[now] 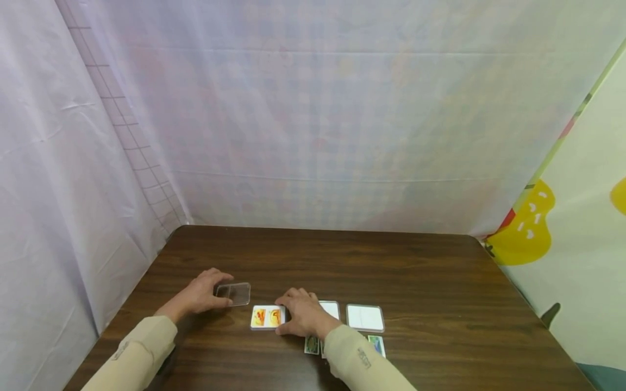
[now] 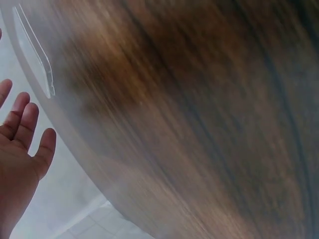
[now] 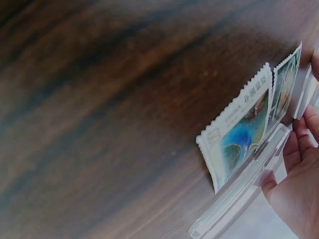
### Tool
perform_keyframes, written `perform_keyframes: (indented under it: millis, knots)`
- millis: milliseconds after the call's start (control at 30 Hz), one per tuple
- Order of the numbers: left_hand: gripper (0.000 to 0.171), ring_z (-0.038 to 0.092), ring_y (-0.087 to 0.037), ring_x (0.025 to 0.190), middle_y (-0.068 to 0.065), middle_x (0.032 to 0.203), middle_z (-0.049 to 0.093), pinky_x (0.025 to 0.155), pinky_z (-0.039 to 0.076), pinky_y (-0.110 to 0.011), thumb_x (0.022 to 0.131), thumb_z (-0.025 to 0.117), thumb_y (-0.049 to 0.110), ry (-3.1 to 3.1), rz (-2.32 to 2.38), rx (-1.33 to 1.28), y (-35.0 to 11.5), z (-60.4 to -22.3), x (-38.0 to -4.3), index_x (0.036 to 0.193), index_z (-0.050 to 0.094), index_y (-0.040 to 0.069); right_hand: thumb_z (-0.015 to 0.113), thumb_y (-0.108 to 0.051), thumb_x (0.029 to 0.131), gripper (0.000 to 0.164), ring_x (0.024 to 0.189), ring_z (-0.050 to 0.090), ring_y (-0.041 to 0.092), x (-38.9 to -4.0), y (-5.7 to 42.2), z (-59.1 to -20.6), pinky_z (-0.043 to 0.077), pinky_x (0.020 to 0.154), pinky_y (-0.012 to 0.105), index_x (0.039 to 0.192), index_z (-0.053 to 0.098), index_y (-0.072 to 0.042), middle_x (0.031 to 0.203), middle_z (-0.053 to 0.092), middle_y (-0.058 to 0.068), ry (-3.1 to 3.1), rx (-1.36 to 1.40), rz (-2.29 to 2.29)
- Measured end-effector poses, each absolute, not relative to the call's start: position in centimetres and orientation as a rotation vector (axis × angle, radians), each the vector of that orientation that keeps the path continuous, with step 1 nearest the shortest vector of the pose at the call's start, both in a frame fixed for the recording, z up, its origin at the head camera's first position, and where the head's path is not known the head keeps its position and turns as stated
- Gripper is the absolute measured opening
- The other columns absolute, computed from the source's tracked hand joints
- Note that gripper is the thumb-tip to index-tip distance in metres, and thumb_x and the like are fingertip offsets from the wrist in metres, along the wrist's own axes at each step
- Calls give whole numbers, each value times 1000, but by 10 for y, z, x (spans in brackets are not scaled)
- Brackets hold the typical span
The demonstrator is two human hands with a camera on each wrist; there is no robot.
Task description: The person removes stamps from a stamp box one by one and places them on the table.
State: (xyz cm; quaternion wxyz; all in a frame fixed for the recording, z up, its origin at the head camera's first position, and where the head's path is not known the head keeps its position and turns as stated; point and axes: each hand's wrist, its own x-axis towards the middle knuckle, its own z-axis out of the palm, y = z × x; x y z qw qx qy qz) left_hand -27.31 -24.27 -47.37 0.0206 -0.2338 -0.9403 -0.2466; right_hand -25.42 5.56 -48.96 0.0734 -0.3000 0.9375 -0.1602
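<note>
My left hand is at the left end of a clear plastic cover, its thumb and fingers spread at either side. In the left wrist view the fingers look relaxed, apart from the clear plastic. My right hand holds the right end of a clear case with two red-and-yellow stamps by its far and near edges. Beneath and behind that hand lies a white-backed case, partly hidden. Another white-backed case sits to its right.
Loose stamps lie nearer me: a dark green one and a blue-green one, partly covered by the right sleeve. The brown wooden table has pale curtains behind and at the left.
</note>
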Motion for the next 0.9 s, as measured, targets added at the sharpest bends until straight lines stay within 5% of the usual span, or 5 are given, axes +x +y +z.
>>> perform_keyframes:
  millis: [900]
  knots:
    - [54, 57, -29, 98, -9, 108, 61, 85, 48, -47, 82, 79, 36, -2907, -869, -834, -220, -473, -258, 120, 64, 0, 77, -48, 81, 64, 122, 48, 22, -257, 57, -495, 36, 102, 47, 135, 59, -19, 132, 55, 2, 2823, -931, -474]
